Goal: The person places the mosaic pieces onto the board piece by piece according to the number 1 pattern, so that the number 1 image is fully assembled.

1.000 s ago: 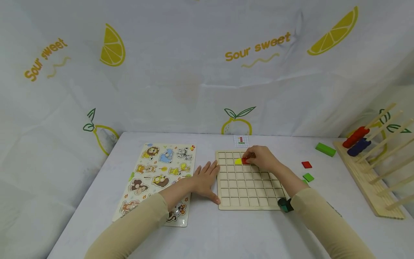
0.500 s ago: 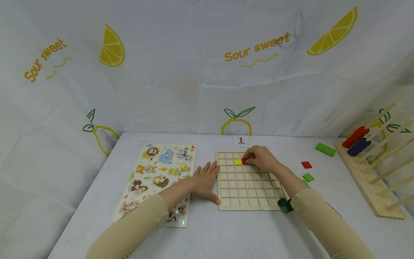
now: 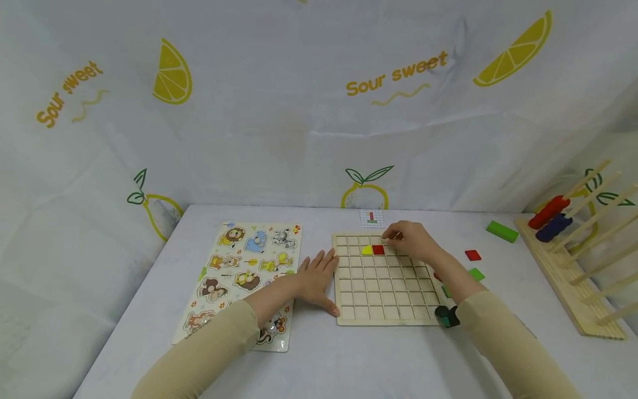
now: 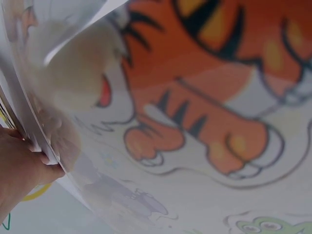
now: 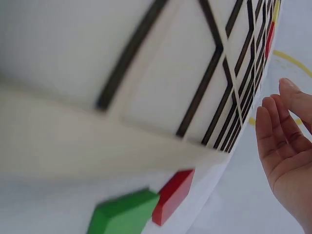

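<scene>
A wooden grid board [image 3: 379, 313] lies in the middle of the table. In its upper rows a yellow piece [image 3: 366, 250] and a red square tile [image 3: 378, 250] sit side by side in neighbouring cells. My left hand [image 3: 316, 280] rests flat along the board's left edge, fingers spread. My right hand [image 3: 411, 241] hovers over the top right of the board, just right of the red tile. In the right wrist view its fingers are loosely bent, thumb apart, with nothing between them. A small printed pattern card [image 3: 371, 219] lies behind the board.
An animal puzzle board [image 3: 271, 346] lies left, under the left forearm. Loose red [image 3: 473, 255] and green [image 3: 477, 274] tiles lie right of the grid, partly behind the right forearm. A green block [image 3: 502, 231] and a wooden peg rack [image 3: 573, 296] with red and blue beads stand farther right.
My right hand has let go of the red tile and drawn up and slightly right, leaving the tile in full view beside the yellow piece. The left hand has not moved.
</scene>
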Action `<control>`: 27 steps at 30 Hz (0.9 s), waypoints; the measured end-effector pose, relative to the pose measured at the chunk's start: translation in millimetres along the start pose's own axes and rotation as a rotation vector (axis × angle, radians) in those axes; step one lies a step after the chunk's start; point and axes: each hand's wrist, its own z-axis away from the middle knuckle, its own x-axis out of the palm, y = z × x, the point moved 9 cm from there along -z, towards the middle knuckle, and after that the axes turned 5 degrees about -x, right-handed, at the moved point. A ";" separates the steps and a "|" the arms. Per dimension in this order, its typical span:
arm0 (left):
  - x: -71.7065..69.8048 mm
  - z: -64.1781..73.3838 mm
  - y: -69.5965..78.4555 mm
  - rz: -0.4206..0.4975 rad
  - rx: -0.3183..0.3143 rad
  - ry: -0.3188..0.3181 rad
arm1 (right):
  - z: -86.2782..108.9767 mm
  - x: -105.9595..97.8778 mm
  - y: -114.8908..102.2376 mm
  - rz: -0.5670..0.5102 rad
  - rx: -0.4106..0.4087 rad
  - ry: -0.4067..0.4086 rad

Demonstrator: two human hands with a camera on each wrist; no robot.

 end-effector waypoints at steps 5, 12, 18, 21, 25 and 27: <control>0.4 0.0 -0.3 0.004 -0.003 0.002 | 9.2 -17.6 16.2 0.005 0.059 0.025; 0.3 0.8 0.3 0.012 -0.001 0.003 | 27.2 -42.9 43.4 0.017 0.087 0.043; 1.1 -0.7 0.2 0.010 0.002 0.003 | 47.2 -61.0 75.5 0.014 0.150 0.034; 1.3 -0.4 0.3 0.007 0.004 0.003 | 57.0 -66.3 96.5 0.005 0.204 0.017; 1.4 0.0 0.1 0.010 0.007 -0.001 | 68.2 -72.9 119.3 -0.006 0.255 0.020; 1.5 0.1 0.0 0.011 0.007 -0.001 | 73.0 -75.3 127.2 -0.009 0.265 0.024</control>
